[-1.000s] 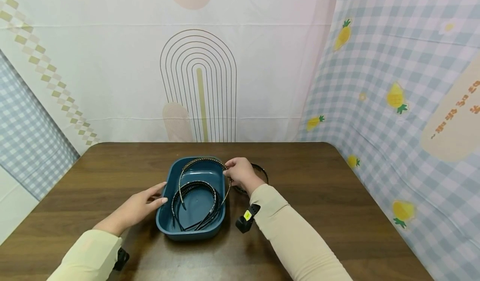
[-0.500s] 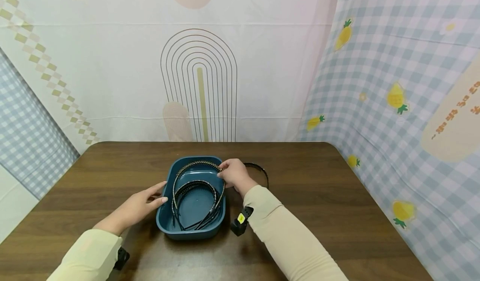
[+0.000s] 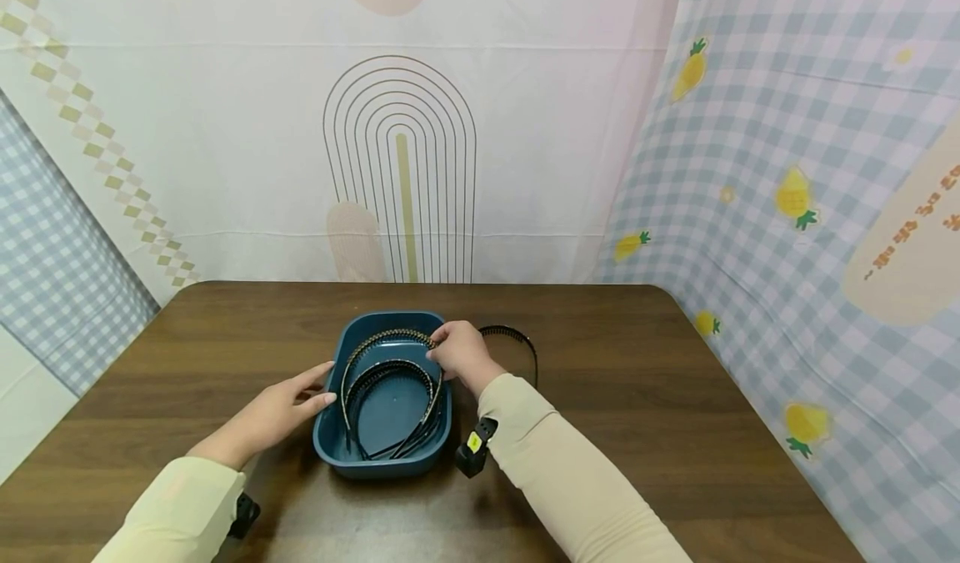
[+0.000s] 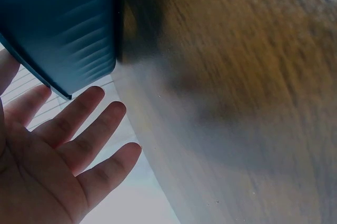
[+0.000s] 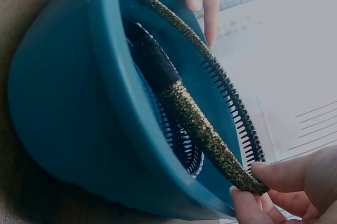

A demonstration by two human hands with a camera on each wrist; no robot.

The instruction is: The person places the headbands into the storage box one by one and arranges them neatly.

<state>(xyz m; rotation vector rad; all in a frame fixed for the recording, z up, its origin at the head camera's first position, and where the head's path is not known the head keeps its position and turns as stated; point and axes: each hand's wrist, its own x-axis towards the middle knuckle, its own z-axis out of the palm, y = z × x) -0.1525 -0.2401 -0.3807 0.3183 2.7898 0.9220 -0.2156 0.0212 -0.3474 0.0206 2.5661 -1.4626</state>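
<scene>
A blue plastic basin [image 3: 386,470] stands on the table. My left hand [image 3: 266,419] rests on its left rim with the fingers extended; in the left wrist view the fingertips [image 4: 95,95] are spread beside the basin's wall. Between thumb and fingers, my right hand [image 3: 465,354] pinches a gold glitter headband [image 5: 202,129] with comb teeth on its inner side. The headband's arms reach down inside the basin. Below it lie several dark headbands [image 3: 397,364], nested together in the basin, some with silvery trim.
Another black toothed headband [image 3: 517,334] lies on the table, right of the basin and partly behind my right hand. The brown wooden table [image 3: 637,429] reaches back to a printed cloth [image 3: 540,171]. A checked cloth [image 3: 750,129] hangs at the right.
My right hand has moved left and slightly lower with the gold headband, which now sits deeper in the basin. My left hand has stayed on the rim.
</scene>
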